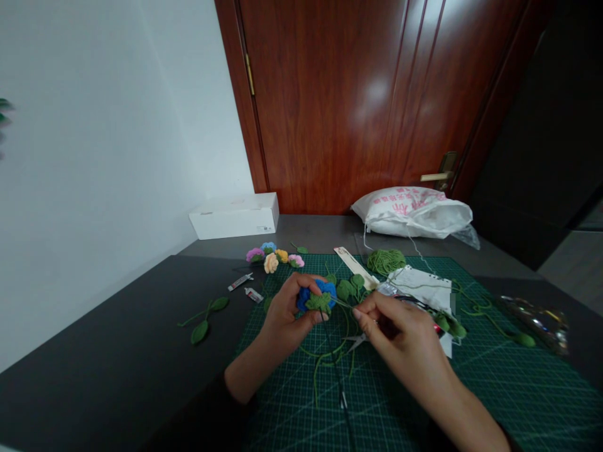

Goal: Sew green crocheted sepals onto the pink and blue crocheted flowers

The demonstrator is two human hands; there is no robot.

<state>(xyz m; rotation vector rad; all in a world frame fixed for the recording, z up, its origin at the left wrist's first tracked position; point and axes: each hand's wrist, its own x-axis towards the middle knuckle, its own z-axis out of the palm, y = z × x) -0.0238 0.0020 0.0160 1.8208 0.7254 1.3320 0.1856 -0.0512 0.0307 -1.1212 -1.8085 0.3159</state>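
A blue crocheted flower (332,289) with a green crocheted base (319,302) is held between the thumb and fingers of my left hand (293,309). A dark thin stem (336,367) runs down from the base toward the front edge of the view. To the right, my right hand (400,323) pinches a thin, light strand or needle that reaches the green base; which of the two is too small to tell. Scissors (357,340) lie partly hidden beside my right fingers. Green leaves (351,287) on the mat show just beyond both hands.
A green cutting mat (518,383) covers the table's middle and right. Behind it are small crocheted flowers (271,262), green yarn (386,260), a white box (235,216) and a white bag (407,210). Two small tubes (240,282) and a leaf sprig (200,331) lie left.
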